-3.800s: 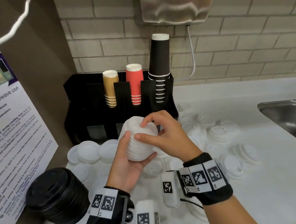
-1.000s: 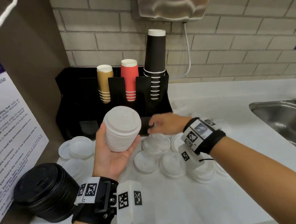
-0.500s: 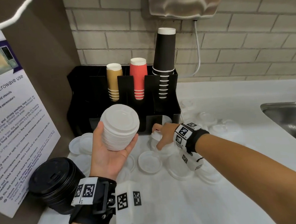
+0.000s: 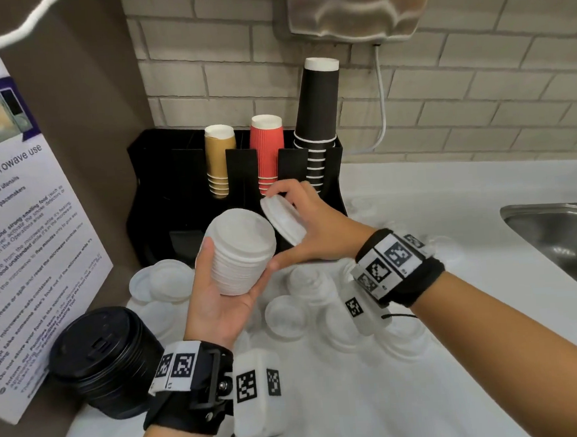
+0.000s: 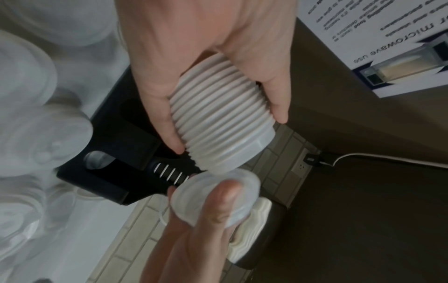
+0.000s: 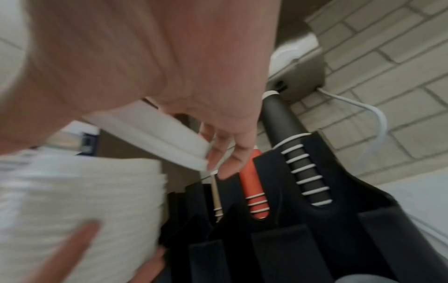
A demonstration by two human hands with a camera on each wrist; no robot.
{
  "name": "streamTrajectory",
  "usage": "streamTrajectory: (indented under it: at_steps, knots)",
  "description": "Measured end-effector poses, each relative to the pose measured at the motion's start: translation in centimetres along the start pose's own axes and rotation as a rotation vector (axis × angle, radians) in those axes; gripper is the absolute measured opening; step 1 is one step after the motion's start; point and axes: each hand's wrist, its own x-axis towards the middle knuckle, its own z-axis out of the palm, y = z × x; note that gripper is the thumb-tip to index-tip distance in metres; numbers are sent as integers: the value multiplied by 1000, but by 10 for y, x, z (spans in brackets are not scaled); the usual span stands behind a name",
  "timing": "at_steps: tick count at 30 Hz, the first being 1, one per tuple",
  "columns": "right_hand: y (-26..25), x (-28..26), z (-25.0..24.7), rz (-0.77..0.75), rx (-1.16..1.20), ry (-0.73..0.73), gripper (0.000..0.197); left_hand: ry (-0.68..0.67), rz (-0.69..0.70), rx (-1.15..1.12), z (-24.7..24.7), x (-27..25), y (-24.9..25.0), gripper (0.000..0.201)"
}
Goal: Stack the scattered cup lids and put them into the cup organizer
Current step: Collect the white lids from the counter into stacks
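While a tall stack of white lids (image 4: 240, 252) is cradled in the curled left hand (image 4: 217, 291) above the surface (image 4: 395, 398), a single lid (image 4: 282, 218) is pinched, tilted, by the right hand (image 4: 315, 226) just beside the stack's top. Step judged: adding one lid; levelling and seating is called for next. More lids (image 4: 283, 316) lie scattered before the cup organizer (image 4: 154, 180). The stack's ribbed side is shown only by the left wrist view

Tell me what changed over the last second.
The right hand came up from the loose lids on the counter, now pinching a single white lid, tilted beside the top of the lid stack. The left hand keeps gripping that stack; the black lid stack and cup organizer stayed put.
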Motion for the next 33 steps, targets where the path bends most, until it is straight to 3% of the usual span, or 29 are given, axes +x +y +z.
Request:
streamTrajectory:
  at_steps: [6,11,21,23,25,26,27,28,30,33]
  knots:
    - [-11,-11,12,-46,-74,14,93,-59,-67,73,8,-2,-14,54]
    - [-16,-13,6,-25,-71,-28,88,-74,-71,131,12,-3,-20,62]
    - [-19,-16,12,-35,-197,-18,94,-114,-81,74,13,-6,-27,52]
    - [-14,-11,12,-18,-37,42,82,-89,-99,46,11,-6,-26,62]
    - [-6,-3,8,96,180,207,46,-44,-98,-12,8,-5,-23,70]
    - [3,-1,5,171,172,248,32,-37,-87,-41,6,-5,-21,69]
    - [13,1,3,243,60,198,28,-36,-72,-63,4,-4,-18,67]
    - [23,1,3,312,-113,55,30,-35,-56,-77,3,-4,-16,65]
    - [41,-2,14,430,-433,-291,52,-30,-30,-89,1,-4,-10,64]
    - [55,-5,36,535,-603,-463,85,-36,-10,-85,0,-4,-5,66]
